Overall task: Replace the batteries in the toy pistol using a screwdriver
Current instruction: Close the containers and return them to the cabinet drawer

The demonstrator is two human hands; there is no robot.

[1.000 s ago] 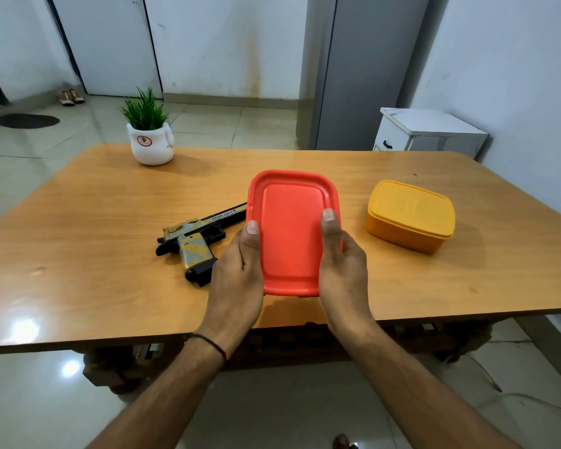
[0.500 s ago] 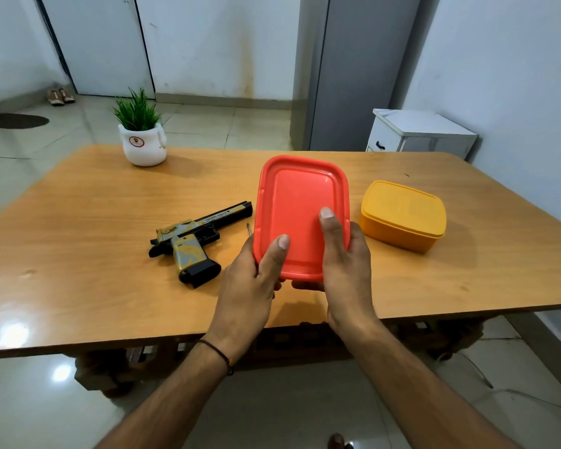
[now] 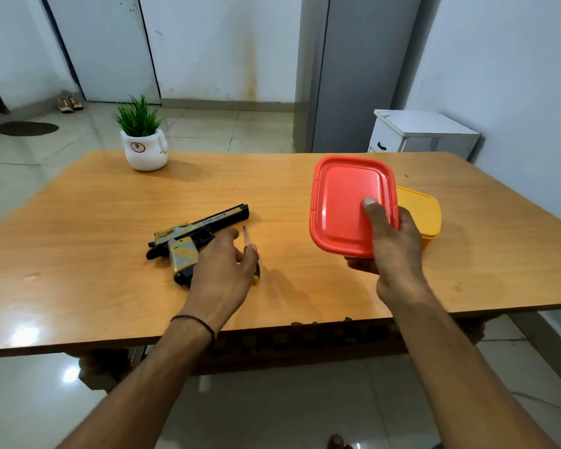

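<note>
Toy pistol (image 3: 201, 233): angular plastic, black with yellow camouflage, lying on its side left of centre.
Screwdriver (image 3: 246, 236): thin metal shaft, just right of the pistol.
Left hand (image 3: 222, 270): over the screwdriver handle, fingers loosely bent; grip cannot be told.
Right hand (image 3: 392, 251): thumb on the lid, fingers curled beneath.
Red box (image 3: 340, 202): glossy, rounded rectangle, tilted, held above the table.
Table (image 3: 78, 238): smooth wood grain.
</note>
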